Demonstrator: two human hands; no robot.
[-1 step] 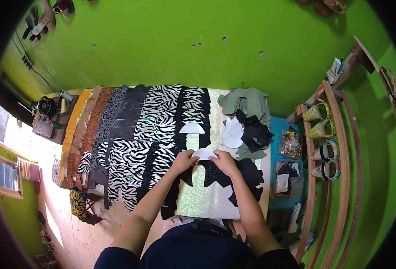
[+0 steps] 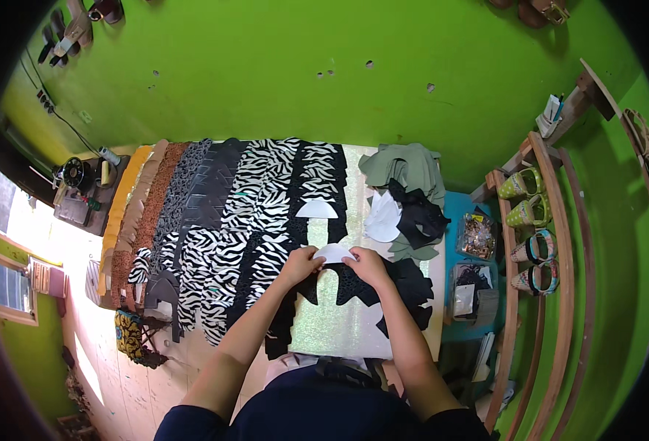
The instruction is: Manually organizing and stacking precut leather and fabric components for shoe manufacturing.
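My left hand (image 2: pixel 301 265) and my right hand (image 2: pixel 366 266) pinch the two ends of a white half-round piece (image 2: pixel 334 253), thumbs and fingers closed on it. It is held over a black curved cutout (image 2: pixel 351 285) on the table, partly hidden by my hands. Just beyond lies a second white half-round piece (image 2: pixel 317 209), on the end of a row of zebra-striped and black cut pieces (image 2: pixel 319 173). More black pieces (image 2: pixel 409 283) lie to the right of my right hand.
Overlapping rows of zebra, grey, brown and yellow pieces (image 2: pixel 122 213) cover the table's left side. Green pieces (image 2: pixel 405 169), black scraps (image 2: pixel 421 220) and white shapes (image 2: pixel 382 219) are heaped at right. Beyond them stand plastic boxes (image 2: pixel 476 235) and a wooden rack (image 2: pixel 556 323) with shoes. A sewing machine (image 2: pixel 74 173) stands far left.
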